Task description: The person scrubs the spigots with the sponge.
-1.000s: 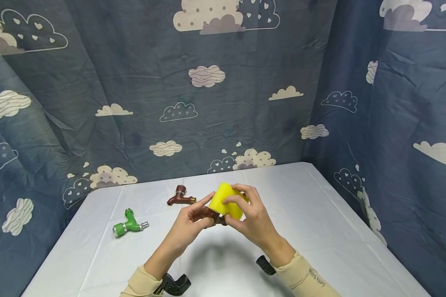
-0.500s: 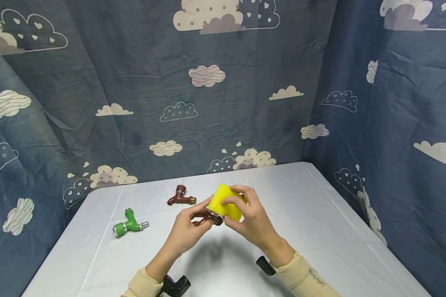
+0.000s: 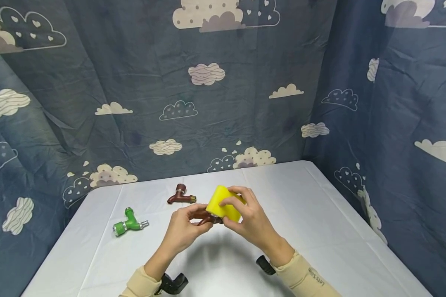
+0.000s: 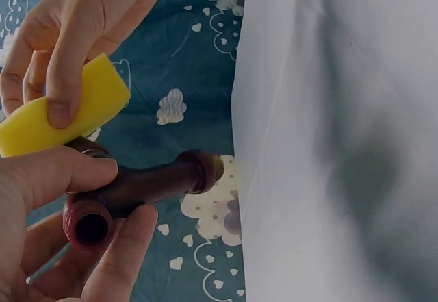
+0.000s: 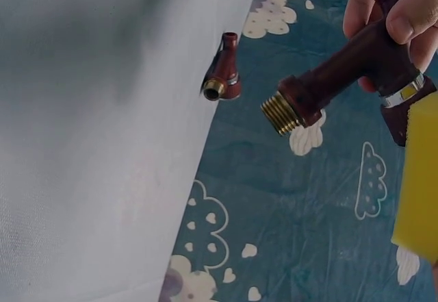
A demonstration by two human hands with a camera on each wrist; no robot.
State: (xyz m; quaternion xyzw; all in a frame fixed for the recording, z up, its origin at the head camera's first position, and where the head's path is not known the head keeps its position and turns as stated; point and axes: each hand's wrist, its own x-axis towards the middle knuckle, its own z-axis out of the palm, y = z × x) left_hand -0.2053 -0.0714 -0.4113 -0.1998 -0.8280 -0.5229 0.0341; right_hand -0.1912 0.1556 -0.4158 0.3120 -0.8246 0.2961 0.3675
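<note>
My left hand (image 3: 183, 229) grips a dark reddish-brown tap (image 5: 342, 69) above the table, thumb on one side and fingers on the other. Its brass threaded end (image 5: 280, 114) points away from the hand in the right wrist view. A yellow sponge (image 3: 219, 203) is pinched by my right hand (image 3: 254, 216), thumb and fingers on opposite faces. The sponge lies against the handle end of the tap, beside a silvery ring (image 5: 402, 91). In the head view the hands and sponge hide much of the tap.
A second brown tap (image 3: 181, 195) lies farther back on the white-covered table (image 3: 301, 198). A green tap (image 3: 130, 223) lies at the left. Dark blue cloud-patterned cloth (image 3: 141, 74) hangs behind and on both sides.
The sponge has shifted slightly left and down along the tap. The left index finger has drawn back from beside the sponge, and the held tap has turned a little.
</note>
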